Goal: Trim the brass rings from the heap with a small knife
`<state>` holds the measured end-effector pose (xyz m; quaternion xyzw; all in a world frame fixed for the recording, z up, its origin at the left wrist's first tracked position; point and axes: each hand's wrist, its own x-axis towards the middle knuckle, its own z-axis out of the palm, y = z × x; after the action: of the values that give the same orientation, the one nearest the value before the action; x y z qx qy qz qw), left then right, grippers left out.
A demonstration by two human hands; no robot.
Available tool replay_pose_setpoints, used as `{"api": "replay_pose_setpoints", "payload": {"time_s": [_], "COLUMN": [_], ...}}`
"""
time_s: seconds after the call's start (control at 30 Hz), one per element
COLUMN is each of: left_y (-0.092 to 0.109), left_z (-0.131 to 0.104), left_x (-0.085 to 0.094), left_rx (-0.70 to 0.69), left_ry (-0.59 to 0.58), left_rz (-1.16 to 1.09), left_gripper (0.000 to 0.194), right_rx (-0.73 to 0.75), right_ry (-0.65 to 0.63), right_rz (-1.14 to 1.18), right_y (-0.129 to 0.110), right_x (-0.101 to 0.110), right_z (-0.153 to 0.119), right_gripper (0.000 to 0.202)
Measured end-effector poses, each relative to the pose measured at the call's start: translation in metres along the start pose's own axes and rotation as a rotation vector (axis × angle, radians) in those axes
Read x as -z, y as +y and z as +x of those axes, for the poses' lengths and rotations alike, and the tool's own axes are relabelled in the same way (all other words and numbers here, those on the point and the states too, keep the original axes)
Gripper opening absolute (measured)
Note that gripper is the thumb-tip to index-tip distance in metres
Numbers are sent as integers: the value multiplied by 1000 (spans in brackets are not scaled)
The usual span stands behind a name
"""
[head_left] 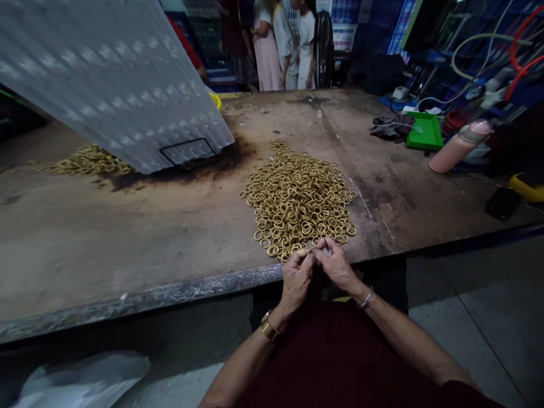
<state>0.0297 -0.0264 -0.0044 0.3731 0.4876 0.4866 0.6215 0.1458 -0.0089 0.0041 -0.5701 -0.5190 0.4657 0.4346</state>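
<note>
A heap of brass-coloured rings point(301, 198) lies on the worn wooden table point(178, 226), close to its front edge. Both of my hands meet at the near side of this heap. My left hand point(297, 277) is closed, its thumb and fingers pinching what looks like one brass ring. Closed beside it, my right hand point(335, 265) grips a small tool with a dark thin tip point(326, 247) and a greyish body; its exact kind is too small to tell. The fingertips of the two hands nearly touch around the ring.
A big grey ribbed panel point(127, 85) with a black wire handle leans over the table at left, beside more rings point(89, 161). At right are a green tray point(425, 130), a pink cylinder point(459, 148) and a dark phone-like object point(503, 203). Several people point(280, 45) stand beyond the table.
</note>
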Motion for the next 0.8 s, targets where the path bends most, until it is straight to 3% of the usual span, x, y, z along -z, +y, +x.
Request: {"api": "replay_pose_setpoints", "payload": {"time_s": [0.2, 0.33, 0.47, 0.63, 0.8], "left_y": [6, 3, 0, 0, -3], "left_z": [3, 3, 2, -1, -2], "left_x": [7, 10, 12, 14, 13], "left_rx": [-270, -310, -212, 85, 131], "left_ry": [55, 12, -55, -147, -197], "left_rz": [273, 361, 276, 70, -114], "left_gripper": [9, 6, 15, 30, 33], "right_rx": [37, 7, -42, -48, -116], "right_ry": [-55, -56, -54, -68, -101], "right_rz": [-89, -113, -87, -67, 45], "right_y": [-2, -3, -2, -5, 0], "right_x": [7, 7, 7, 8, 8], "right_z": [0, 2, 4, 3, 4], "right_gripper": [20, 22, 21, 19, 16]}}
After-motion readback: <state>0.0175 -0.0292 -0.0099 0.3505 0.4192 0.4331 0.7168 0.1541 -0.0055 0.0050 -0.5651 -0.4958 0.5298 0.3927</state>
